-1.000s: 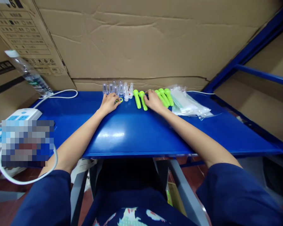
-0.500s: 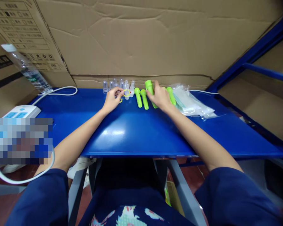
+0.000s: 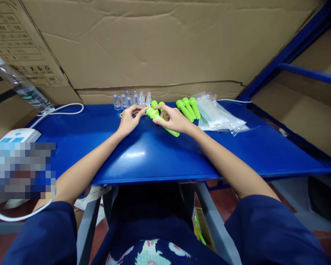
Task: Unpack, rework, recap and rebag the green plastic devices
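My right hand [image 3: 175,119] is closed around a bright green plastic flashlight [image 3: 169,130], tilted with its wide head to the left. At that head, my left hand [image 3: 129,120] pinches a thin yellow ring [image 3: 146,109], partly hidden by the fingers. Whether the ring touches the head is unclear. Just left of this hand, part of another yellow ring [image 3: 121,115] shows on the table. Behind my hands stand several clear plastic caps [image 3: 123,101] and clear nozzle-like pieces [image 3: 148,98]. Two more green flashlights [image 3: 154,103] lie partly covered behind the held one.
Three green flashlights [image 3: 185,109] lie side by side right of my hands, against clear plastic bags [image 3: 222,116]. A water bottle [image 3: 24,90] and a white power strip [image 3: 15,141] with its cable are on the left. Cardboard [image 3: 160,48] walls the blue table's [image 3: 154,158] back.
My right hand has picked a green flashlight out of the row and brought it left to my left hand. The flashlight now tilts with its head beside the yellow ring. The view has shifted slightly.
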The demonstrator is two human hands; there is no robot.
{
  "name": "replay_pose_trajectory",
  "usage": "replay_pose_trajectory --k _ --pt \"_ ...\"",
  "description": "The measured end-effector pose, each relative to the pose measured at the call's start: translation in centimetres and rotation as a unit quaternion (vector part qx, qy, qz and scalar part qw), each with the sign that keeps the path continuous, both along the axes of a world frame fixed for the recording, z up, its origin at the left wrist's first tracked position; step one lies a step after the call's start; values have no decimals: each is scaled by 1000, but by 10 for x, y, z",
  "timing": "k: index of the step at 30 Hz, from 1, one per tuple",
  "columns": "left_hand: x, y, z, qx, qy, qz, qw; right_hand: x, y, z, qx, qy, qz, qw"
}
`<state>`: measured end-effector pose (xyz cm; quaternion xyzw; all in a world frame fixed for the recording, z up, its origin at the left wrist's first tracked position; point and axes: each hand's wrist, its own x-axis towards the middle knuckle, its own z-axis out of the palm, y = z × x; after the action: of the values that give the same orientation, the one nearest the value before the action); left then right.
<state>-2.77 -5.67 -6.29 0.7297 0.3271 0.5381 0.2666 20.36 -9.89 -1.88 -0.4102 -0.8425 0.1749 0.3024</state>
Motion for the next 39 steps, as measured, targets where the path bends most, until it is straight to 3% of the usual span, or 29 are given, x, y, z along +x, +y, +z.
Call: replay_pose_trajectory --k 4,13,19,23,28,32,39 --pt "4 -4 2 12 14 -38 999 -1 1 -3 14 -8 -2 1000" --pt "22 0 5 19 28 -49 998 -2 5 -10 -2 18 0 1000" --pt "31 15 20 28 49 -114 992 7 18 -17 -40 126 39 990" --pt "35 23 16 15 36 -131 991 7 26 -27 -59 199 23 978" --pt "29 21 3 -2 0 -119 993 -1 28 -38 -65 236 -5 970" --pt "24 18 1 -8 -36 -107 994 -11 27 -43 -73 272 0 960" --pt "37 7 -5 18 -108 13 994 -28 26 -55 -70 322 -32 944"
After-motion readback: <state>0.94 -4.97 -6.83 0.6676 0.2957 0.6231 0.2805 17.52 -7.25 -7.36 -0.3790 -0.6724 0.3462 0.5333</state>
